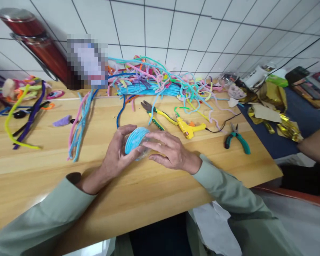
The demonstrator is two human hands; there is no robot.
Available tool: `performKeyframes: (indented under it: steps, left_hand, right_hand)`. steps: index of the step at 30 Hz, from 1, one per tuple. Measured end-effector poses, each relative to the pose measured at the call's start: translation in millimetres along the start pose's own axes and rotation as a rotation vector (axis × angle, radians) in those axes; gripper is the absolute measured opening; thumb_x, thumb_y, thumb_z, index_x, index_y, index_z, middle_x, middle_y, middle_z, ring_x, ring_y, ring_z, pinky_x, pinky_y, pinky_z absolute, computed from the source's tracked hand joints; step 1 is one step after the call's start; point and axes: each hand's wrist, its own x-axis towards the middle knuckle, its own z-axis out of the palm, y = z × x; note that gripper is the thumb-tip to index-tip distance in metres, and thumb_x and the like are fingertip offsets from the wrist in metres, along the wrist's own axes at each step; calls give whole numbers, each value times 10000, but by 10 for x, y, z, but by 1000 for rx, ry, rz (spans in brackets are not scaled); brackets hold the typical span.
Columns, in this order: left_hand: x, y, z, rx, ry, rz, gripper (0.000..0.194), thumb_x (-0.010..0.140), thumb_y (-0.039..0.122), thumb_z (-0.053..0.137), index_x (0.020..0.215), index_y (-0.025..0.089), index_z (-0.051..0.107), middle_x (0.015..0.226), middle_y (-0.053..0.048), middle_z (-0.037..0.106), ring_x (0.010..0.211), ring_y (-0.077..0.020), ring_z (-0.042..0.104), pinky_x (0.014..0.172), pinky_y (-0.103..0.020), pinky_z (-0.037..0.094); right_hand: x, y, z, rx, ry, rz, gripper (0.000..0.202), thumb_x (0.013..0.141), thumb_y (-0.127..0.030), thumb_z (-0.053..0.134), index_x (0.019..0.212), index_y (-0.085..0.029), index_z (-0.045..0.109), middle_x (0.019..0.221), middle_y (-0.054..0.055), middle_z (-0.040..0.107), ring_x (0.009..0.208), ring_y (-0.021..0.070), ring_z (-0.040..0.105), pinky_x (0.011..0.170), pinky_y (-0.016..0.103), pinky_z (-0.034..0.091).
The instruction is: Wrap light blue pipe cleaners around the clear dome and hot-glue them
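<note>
My left hand (pixel 120 149) is closed around a clear, rounded piece wound with light-blue pipe cleaner (pixel 135 139), thumb along its near side and fingers behind. The see-through part shows below and to the right of the blue coils; its full shape is partly hidden by my hands. My right hand (pixel 169 149) is at the piece's right side, fingers loosely stretched and fingertips at the coil's edge, with the thumb apart. Just beyond my hands lie yellow-handled pliers (pixel 160 115). Right of them is a yellow glue gun (pixel 190 128) with a black cord.
Teal-handled pliers (pixel 236 138) lie at the right. A heap of colourful pipe cleaners (pixel 152 87) lines the tiled wall; more pipe cleaners (pixel 81 124) lie left. A red thermos (pixel 40 46) stands at the back left. Gold foil (pixel 289 128) and another person's arm (pixel 314 144) are at the right.
</note>
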Motion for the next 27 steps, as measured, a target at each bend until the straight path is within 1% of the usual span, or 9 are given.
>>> performKeyframes:
  steps: [4, 6, 8, 11, 14, 19, 21, 25, 27]
  left_hand:
    - [54, 80, -49, 76, 18, -15, 550, 966, 542, 758, 1410, 260, 597, 1418, -122, 679, 1323, -344, 699, 1129, -557, 632]
    - [84, 126, -73, 102, 0, -26, 493, 967, 514, 746, 1373, 259, 632, 1395, -118, 701, 1341, -360, 691, 1174, -587, 602]
    - [99, 161, -86, 111, -29, -71, 473, 974, 488, 738, 1369, 247, 639, 1403, -122, 707, 1348, -360, 688, 1200, -596, 580]
    - [83, 160, -72, 75, -38, -128, 513, 984, 509, 730, 1405, 242, 608, 1429, -131, 690, 1332, -345, 696, 1180, -572, 591]
    - [51, 97, -35, 10, 15, -83, 560, 977, 547, 739, 1415, 238, 575, 1420, -144, 668, 1334, -337, 684, 1159, -554, 598]
    - [32, 18, 13, 46, 36, -5, 544, 1029, 516, 700, 1472, 258, 518, 1485, -137, 623, 1415, -318, 620, 1220, -546, 546]
    - [29, 12, 34, 57, 42, 12, 567, 1016, 523, 718, 1470, 252, 514, 1469, -139, 627, 1402, -318, 626, 1211, -543, 550]
    - [14, 38, 63, 8, 50, -27, 591, 989, 541, 762, 1438, 244, 519, 1396, -129, 648, 1295, -293, 683, 1106, -481, 616]
    - [8, 61, 56, -4, 55, -38, 572, 993, 514, 765, 1433, 244, 521, 1420, -135, 637, 1309, -290, 680, 1107, -471, 617]
  right_hand:
    - [1, -12, -2, -11, 16, -6, 416, 1122, -394, 636, 1467, -162, 653, 1440, 183, 753, 1350, 255, 741, 1131, 443, 654]
    - [-6, -8, -3, -11, 17, 1, 420, 1112, -384, 656, 1457, -144, 654, 1439, 188, 758, 1338, 255, 749, 1125, 432, 657]
    - [-19, 1, -7, -5, 13, 17, 421, 1102, -362, 672, 1459, -140, 657, 1443, 189, 760, 1318, 257, 759, 1122, 429, 658]
    - [-42, 21, -21, 14, 14, 58, 441, 1093, -301, 670, 1513, -170, 640, 1456, 176, 756, 1331, 268, 755, 1134, 446, 651]
    - [-60, 50, -34, 1, 38, 119, 458, 1079, -228, 653, 1536, -215, 639, 1421, 151, 777, 1311, 275, 767, 1126, 466, 655]
    - [-71, 85, -20, -9, 31, 203, 415, 1070, -221, 637, 1480, -264, 688, 1350, 115, 814, 1235, 278, 800, 1078, 494, 682]
    - [-71, 84, -5, -13, 21, 192, 414, 1066, -222, 649, 1475, -261, 689, 1346, 119, 816, 1234, 278, 802, 1066, 489, 688]
    - [-71, 65, 31, -5, 16, 125, 470, 1055, -219, 668, 1524, -248, 654, 1390, 133, 800, 1265, 275, 794, 1058, 464, 693]
    - [-69, 64, 38, 8, 11, 124, 482, 1053, -222, 668, 1534, -250, 649, 1395, 128, 800, 1261, 274, 794, 1059, 465, 691]
